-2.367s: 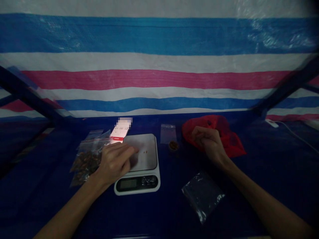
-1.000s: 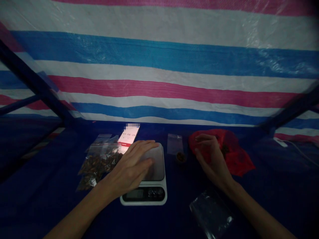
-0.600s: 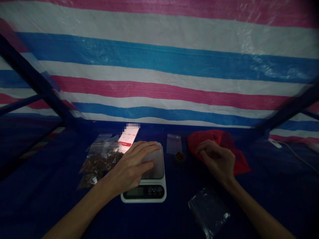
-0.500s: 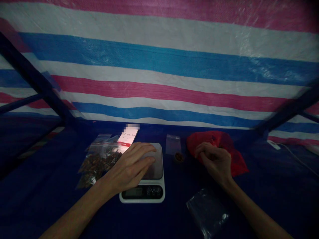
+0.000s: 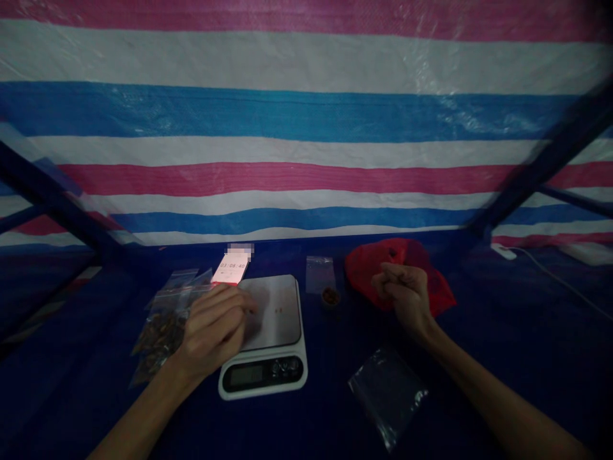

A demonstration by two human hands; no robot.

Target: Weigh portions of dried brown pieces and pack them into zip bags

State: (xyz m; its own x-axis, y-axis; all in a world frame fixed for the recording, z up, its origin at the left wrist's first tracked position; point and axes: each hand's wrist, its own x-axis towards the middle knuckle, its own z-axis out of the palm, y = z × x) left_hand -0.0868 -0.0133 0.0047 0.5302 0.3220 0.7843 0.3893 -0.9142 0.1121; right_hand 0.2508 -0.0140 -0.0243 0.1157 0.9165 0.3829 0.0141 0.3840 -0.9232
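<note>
My left hand (image 5: 218, 322) hovers at the left side of a white kitchen scale (image 5: 263, 388). Its fingers are curled together, and whatever they hold, if anything, is hidden. Two tiny light bits lie on the scale's metal plate (image 5: 278, 332). At the right, my right hand (image 5: 406, 291) is closed in front of a red plastic bag (image 5: 366, 275). Its fingertips are tucked in, so I cannot make out anything inside them. Between scale and bag stands a small round cup (image 5: 330, 299) of brownish pieces, by a small clear zip bag (image 5: 320, 275).
Zip bags (image 5: 160, 332) of brown dried pieces lie left of the scale. A phone (image 5: 230, 267) showing a timer sits behind it. A clear plastic bag (image 5: 387, 396) lies in front at right. Striped sheeting (image 5: 306, 115) hangs behind, with dark frame bars (image 5: 531, 166) at both sides.
My left hand has drawn back leftward from the plate and its fingers have curled in, uncovering the two tiny bits. The right hand stays closed by the red bag. The view has shifted slightly.
</note>
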